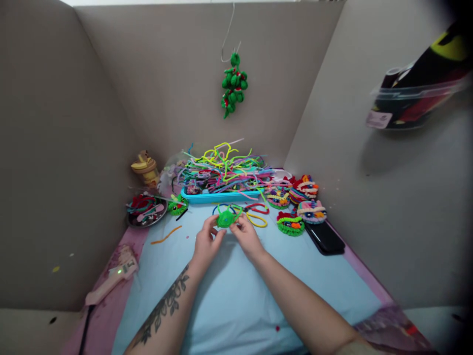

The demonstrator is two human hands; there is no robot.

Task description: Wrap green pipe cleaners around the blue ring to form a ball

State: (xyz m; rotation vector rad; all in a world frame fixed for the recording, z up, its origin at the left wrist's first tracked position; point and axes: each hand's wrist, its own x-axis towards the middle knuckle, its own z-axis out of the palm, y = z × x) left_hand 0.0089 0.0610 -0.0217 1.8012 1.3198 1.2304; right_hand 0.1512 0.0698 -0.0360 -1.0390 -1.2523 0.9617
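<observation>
Between both hands, over the blue cloth [225, 276], is a small round coil of bright green pipe cleaner [225, 219] with loose green ends sticking up. My left hand [208, 241] pinches its left edge with thumb and fingers. On the other side my right hand [247, 236] grips the coil's right edge and a green strand. Just behind it lie pliers with red handles [260, 208] and a yellow-handled tool [258, 220], partly hidden by the hands. An orange pipe cleaner [166, 235] rests to the left of my left hand.
A blue tray [221, 198] heaped with coloured pipe cleaners stands at the back. Several finished fuzzy pieces [290, 224] and a black phone [325, 238] are on the right. At left are a dark bowl [148, 217] and a glue gun [113, 283]. Grey panels surround the table.
</observation>
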